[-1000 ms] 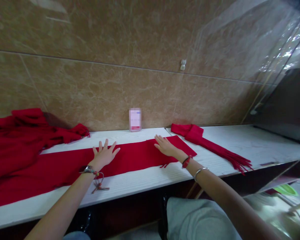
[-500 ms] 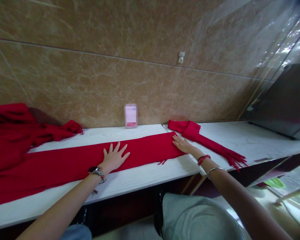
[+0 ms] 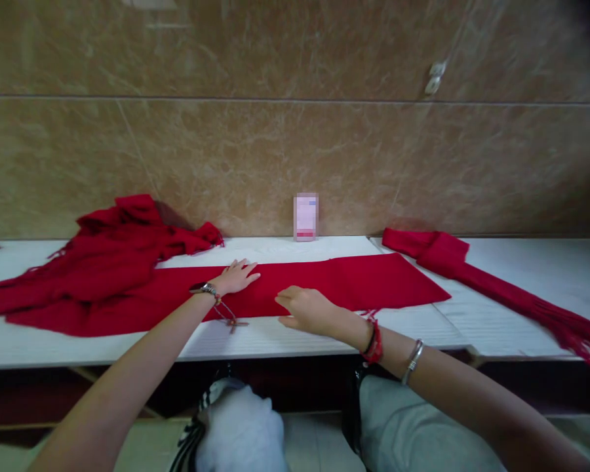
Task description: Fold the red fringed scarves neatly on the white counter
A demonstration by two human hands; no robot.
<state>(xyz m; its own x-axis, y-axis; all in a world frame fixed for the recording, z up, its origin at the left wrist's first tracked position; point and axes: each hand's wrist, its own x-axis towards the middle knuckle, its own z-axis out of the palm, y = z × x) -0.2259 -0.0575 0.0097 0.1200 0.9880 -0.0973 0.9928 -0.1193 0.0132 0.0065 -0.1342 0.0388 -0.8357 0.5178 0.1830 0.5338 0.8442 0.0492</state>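
Observation:
A long red scarf [image 3: 354, 282] lies flat along the white table, with its right end slanting to a point and a short fringe at its near edge. My left hand [image 3: 236, 276] rests on the scarf, palm down with fingers spread. Over the near edge of the same cloth is my right hand [image 3: 309, 309], its fingers together pointing left and the thumb apart; nothing shows in it. Further left, the cloth runs into a crumpled red heap [image 3: 118, 255]; whether they are one piece I cannot tell.
A folded red scarf with a long fringe [image 3: 442, 252] lies on the right of the white table [image 3: 531, 262]. A blurred pink upright object [image 3: 305, 216] stands against the brown marbled wall [image 3: 255, 151]. Below the table edge are a white bundle [image 3: 243, 429] and a grey-green covered shape [image 3: 413, 426].
My right hand has left the scarf's right end and moved left, close to my left hand. The right end now slants to a point. The view has turned left and levelled.

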